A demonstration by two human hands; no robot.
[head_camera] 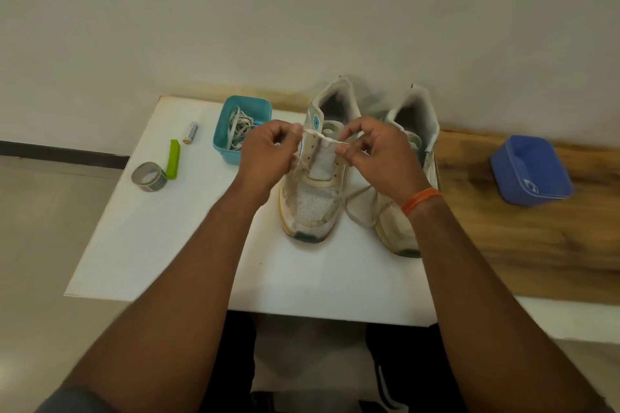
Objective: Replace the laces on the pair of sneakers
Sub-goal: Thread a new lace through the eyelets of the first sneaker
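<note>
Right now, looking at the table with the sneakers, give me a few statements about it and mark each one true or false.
1. Both hands pinch one lace over the left sneaker. True; the left hand and right hand hold its two ends.
2. The teal box holds laces. True.
3. The blue box sits between the sneakers. False; it sits apart on the wooden board, right of both.
4. The tape roll lies inside the teal box. False; it lies on the table beside a green clip.
5. A battery lies left of the teal box. True.
</note>
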